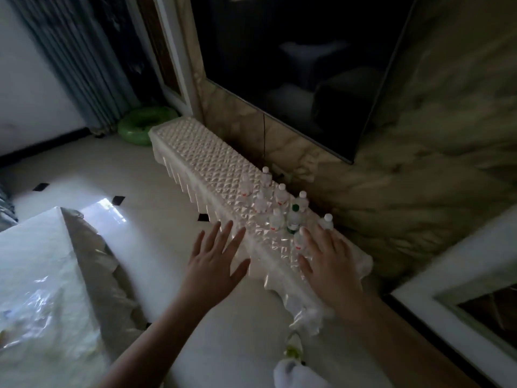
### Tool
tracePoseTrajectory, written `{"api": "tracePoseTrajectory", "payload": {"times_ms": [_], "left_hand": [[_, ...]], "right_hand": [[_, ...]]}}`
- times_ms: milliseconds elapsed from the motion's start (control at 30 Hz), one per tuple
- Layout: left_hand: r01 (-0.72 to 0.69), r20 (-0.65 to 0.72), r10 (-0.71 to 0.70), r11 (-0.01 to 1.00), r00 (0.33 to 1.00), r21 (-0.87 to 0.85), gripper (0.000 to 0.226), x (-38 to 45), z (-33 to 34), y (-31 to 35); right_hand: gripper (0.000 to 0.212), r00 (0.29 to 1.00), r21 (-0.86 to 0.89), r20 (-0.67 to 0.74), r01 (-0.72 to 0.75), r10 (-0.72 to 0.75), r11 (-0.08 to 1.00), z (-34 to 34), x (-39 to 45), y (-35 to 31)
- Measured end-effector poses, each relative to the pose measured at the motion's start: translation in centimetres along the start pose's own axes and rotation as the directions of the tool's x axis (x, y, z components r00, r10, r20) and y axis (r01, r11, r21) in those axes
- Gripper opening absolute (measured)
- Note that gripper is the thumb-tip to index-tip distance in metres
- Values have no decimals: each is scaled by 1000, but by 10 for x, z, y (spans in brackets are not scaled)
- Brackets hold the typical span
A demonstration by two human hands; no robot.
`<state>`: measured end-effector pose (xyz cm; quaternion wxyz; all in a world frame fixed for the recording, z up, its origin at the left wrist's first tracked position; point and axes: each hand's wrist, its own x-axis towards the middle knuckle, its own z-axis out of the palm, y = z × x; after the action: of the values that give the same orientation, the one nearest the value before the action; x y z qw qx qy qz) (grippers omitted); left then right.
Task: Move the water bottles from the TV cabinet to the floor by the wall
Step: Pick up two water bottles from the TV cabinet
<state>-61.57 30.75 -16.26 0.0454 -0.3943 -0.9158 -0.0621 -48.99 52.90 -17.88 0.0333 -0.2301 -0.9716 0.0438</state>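
Note:
Several small clear water bottles with white caps (282, 196) stand in a cluster on the right half of the long white TV cabinet (201, 152), which has a quilted plastic cover. One bottle has a green cap and green label (293, 219). My left hand (215, 261) hovers with fingers spread over the cabinet's front edge, holding nothing. My right hand (327, 261) is spread above the cabinet's near end; its fingertips reach the nearest two bottles (299, 239) and partly hide them.
A dark TV screen (307, 65) hangs on the marbled wall behind the cabinet. A green inflatable ring (137, 127) lies on the floor at the cabinet's far end. A plastic-covered table (42, 275) stands at the left. The glossy tiled floor (140, 186) lies between.

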Motion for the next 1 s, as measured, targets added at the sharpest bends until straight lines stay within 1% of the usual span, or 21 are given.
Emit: {"api": "tracePoseTrajectory", "payload": {"times_ms": [133, 267, 433, 567, 700, 800, 900, 1000], "left_hand": [[-37, 52, 37, 999, 998, 0, 66, 61, 27, -4], [-55, 103, 57, 998, 993, -28, 66, 126, 53, -1], [-138, 183, 142, 990, 973, -38, 66, 203, 82, 5], [-213, 254, 220, 976, 942, -54, 65, 252, 111, 3], [-285, 332, 292, 956, 897, -72, 67, 295, 148, -8], [-344, 392, 354, 934, 849, -98, 69, 328, 178, -19], [-403, 473, 418, 905, 775, -138, 70, 360, 208, -32], [-464, 556, 477, 868, 680, -178, 70, 384, 234, -41]], "right_hand": [[61, 997, 5, 67, -33, 33, 999, 29, 47, 23], [59, 992, 54, 111, -71, 65, 996, 50, 93, 45], [60, 979, 107, 185, -102, 81, 989, 75, 141, 67], [63, 961, 132, 240, -170, 135, 977, 90, 169, 84], [65, 937, 126, 279, -252, 209, 960, 110, 192, 93], [66, 912, 131, 316, -314, 261, 940, 130, 209, 87], [64, 871, 145, 353, -411, 341, 900, 151, 226, 75], [64, 788, 122, 445, -524, 425, 843, 170, 242, 64]]}}
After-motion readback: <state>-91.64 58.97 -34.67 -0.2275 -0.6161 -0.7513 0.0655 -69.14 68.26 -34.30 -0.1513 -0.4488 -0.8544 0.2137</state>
